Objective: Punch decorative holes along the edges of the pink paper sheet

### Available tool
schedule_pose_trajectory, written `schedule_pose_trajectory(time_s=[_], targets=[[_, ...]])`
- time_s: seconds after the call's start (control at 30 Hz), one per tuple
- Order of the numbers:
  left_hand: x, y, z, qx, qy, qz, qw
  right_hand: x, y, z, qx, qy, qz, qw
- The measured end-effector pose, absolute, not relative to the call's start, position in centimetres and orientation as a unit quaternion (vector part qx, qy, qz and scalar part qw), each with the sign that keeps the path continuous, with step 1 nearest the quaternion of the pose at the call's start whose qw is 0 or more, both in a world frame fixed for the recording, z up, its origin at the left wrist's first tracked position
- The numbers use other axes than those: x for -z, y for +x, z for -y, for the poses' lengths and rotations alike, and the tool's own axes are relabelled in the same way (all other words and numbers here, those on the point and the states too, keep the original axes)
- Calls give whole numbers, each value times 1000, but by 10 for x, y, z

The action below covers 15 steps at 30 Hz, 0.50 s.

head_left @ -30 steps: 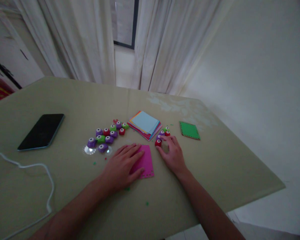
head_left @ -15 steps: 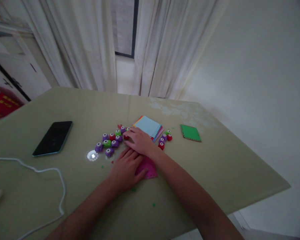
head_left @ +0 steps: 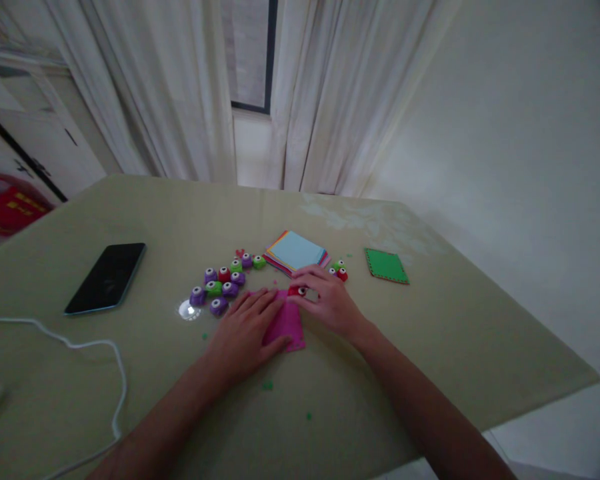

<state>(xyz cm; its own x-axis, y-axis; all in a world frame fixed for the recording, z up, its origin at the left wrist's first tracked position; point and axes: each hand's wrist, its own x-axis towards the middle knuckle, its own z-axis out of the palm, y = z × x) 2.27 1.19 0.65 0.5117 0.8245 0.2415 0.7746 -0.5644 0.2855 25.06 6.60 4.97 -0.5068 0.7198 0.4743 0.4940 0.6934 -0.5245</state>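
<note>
The left hand lay flat on a pink card, its fingers side by side and its thumb spread away from them, with nothing gripped. The card rested on the bench under that hand, its right part uncovered. The right hand was clamped on a red punch, thumb below and fingers above, at the card's upper right edge; whether the paper sat in the punch's slot could not be told.

Just beyond the right hand, other punches in red, green and purple stood partly hidden. A cluster of purple, green and red punches stood left of the card. A stack of coloured paper lay beyond both hands, pale blue on top. Farther right lay a green card with holes along its edges. Green scraps dotted the near side, and a black-screened tablet lay well to the left, beyond a white cable.
</note>
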Motion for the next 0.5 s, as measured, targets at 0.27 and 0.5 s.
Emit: schedule_pose_trajectory(time_s=[0.27, 0.5], targets=[[-5, 23, -14, -166, 864, -466, 92, -27, 296, -25, -214, -417, 843, 263], [-1, 21, -16, -156, 856, -483, 97, -36, 295, -24, -238, -444, 830, 239]])
